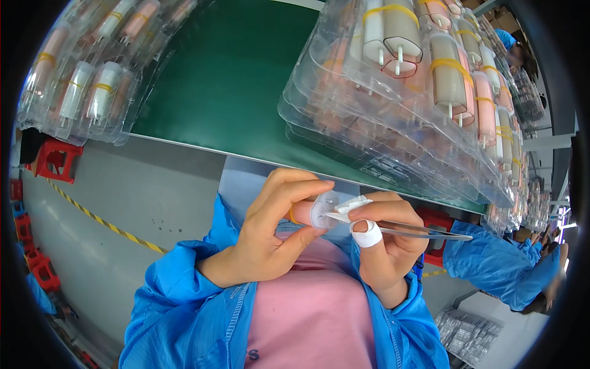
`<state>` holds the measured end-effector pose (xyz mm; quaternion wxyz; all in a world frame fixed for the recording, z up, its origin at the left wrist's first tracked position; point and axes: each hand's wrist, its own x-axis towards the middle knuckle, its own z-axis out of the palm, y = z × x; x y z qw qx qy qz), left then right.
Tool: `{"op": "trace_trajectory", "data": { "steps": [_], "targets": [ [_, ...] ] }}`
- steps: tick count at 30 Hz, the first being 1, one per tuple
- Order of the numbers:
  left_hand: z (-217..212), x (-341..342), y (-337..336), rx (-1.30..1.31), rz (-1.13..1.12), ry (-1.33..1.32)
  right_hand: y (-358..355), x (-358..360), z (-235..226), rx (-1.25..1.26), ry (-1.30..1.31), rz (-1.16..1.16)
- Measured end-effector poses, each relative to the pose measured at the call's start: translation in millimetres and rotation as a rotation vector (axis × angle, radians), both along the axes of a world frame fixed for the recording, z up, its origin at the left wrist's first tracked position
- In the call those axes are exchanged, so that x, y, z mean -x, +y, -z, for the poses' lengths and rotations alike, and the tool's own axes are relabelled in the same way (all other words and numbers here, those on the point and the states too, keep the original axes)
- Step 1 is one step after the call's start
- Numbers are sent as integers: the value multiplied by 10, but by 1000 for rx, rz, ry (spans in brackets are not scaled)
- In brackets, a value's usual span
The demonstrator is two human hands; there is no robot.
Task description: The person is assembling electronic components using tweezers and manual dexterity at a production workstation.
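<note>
Between the thumb and fingertips of the left hand (264,230), a short pink tube (302,213) is gripped in front of the pink shirt (313,307); the fingers are parted only by the tube's width. Its clear round end (321,210) is turned toward the person's right, presumably so that it is left exposed to the other hand. By the right hand (393,246), metal tweezers (424,232) are held in closely bent fingers, the tips being directed at that end; whether contact is made cannot be told. A white scrap (353,205) of unclear material is located at the right fingertips. White tape (367,235) is wrapped around the right thumb, probably as protection. Farther out, banded tubes (450,89) are seated in stacked clear trays (393,92) on the green table (233,67), likely to be kept separated and within reach.
</note>
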<state>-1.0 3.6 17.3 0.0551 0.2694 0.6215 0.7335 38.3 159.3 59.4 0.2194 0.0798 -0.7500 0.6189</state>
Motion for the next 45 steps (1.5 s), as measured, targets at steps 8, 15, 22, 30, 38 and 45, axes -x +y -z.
{"op": "trace_trajectory", "data": {
  "steps": [8, 15, 22, 30, 38, 45],
  "targets": [
    [14, 4, 2, 32, -13, 25, -6, 6, 2, -20, -8, 11],
    [1, -5, -13, 32, -2, 22, -19, -7, 30, 14, 16, 22],
    [13, -16, -27, 43, 0, 24, -27, -5, 35, -3, 16, 19],
    [9, -25, -25, 31, -12, 32, -42, -29, 48, 57, 24, 36],
    [-5, -40, -28, 30, -6, 19, -48, -39, 36, 20, 34, 53],
    [42, -52, -22, 38, -22, 49, -48, -29, -15, -131, 23, 36]
  ]
}}
